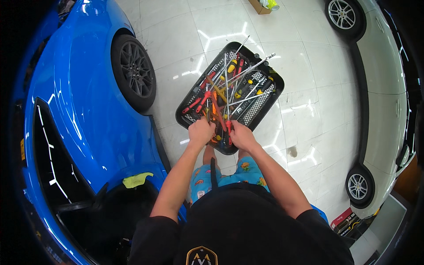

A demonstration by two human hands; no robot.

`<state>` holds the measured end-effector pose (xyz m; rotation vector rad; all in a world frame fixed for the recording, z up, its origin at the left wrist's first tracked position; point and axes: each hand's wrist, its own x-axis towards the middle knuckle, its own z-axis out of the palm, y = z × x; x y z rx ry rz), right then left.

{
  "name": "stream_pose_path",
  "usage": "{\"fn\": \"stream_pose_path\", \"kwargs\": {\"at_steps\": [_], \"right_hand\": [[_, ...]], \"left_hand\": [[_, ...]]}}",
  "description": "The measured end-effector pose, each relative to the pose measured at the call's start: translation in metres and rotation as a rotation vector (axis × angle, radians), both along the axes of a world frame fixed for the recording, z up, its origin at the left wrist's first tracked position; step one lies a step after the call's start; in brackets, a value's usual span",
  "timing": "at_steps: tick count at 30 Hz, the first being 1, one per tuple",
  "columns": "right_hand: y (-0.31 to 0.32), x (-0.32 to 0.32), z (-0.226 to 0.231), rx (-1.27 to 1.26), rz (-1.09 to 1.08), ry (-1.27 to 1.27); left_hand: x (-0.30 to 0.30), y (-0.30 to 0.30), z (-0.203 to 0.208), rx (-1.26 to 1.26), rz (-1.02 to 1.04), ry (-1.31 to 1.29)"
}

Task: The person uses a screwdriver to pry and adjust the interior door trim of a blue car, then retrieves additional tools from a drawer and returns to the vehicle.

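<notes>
A black tool tray (183,91) with a mesh bottom is in front of me, heaped with hand tools. My right hand (242,134) is closed at its near end, fingers on the red handle of a long-shafted screwdriver (229,127). My left hand (202,131) is also closed, at the tray's near left side; what its fingers hold is hidden. Between and beyond my hands lie red-handled screwdrivers (203,100), several yellow-and-black handled tools (232,66) and a long socket wrench (260,62) reaching past the tray's far right rim.
On the left stands a blue car (84,132) with a dark wheel (134,70) and a yellow-green cloth (138,180) on it. A light-coloured car (382,110) stands at the right. A cardboard box (259,6) sits on the tiled floor (304,119) at the far side.
</notes>
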<state>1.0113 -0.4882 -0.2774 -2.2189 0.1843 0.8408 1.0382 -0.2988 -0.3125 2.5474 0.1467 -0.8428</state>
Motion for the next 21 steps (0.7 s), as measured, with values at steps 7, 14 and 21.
{"fn": "stream_pose_path", "kwargs": {"at_steps": [7, 14, 21], "right_hand": [[-0.037, -0.015, -0.005, -0.060, 0.410, -0.278], [-0.119, 0.007, 0.012, -0.023, 0.389, -0.507], [-0.163, 0.024, 0.011, -0.224, 0.672, -0.539]], "left_hand": [[-0.039, -0.011, 0.005, 0.091, -0.108, -0.332], [-0.064, -0.053, 0.026, 0.000, 0.085, -0.450], [-0.118, -0.094, 0.028, 0.091, 0.002, -0.375]]}}
